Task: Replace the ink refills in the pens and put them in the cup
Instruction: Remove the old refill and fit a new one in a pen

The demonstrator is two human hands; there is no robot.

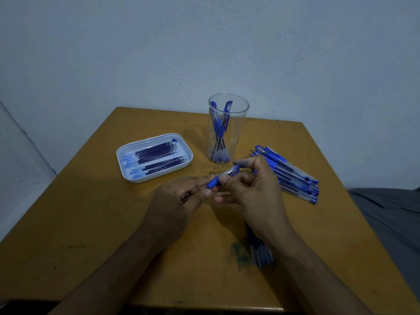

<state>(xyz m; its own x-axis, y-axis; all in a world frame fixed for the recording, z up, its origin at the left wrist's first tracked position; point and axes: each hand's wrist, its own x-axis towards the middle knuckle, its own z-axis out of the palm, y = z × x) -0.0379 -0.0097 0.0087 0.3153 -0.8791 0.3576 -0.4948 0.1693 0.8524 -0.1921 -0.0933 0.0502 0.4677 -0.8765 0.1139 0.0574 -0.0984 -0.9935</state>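
White tray (pixel 127 169) of refills (pixel 159 155) at 10 o'clock on the tabletop (pixel 91 223). Left hand (pixel 179 201) pinches the tip end of a pen (pixel 223 177); right hand (pixel 252 189) grips its barrel, mid-tabletop. Clear cup (pixel 228 128) holding pens at 12. Loose pen pile (pixel 293 176) at 2.

- Clear cylindrical plastic cup (pixel 228 128): 1, upright on the table.
- Blue capped pens inside the cup (pixel 218 126): at least 3; exact count unclear through the overlap.
- White rounded rectangular plastic tray (pixel 127 153): 1.
- Dark blue ink refills in the tray (pixel 156 153): two groups, roughly 6 and 4; total about 10.
- Loose pile of blue clear-barrelled pens (pixel 293 176): about 8.
- Blue-grip pen held between the hands (pixel 223 177): 1.
- Blurred bluish pieces under the right forearm (pixel 261 253): several, uncountable.
- Hands: 2.
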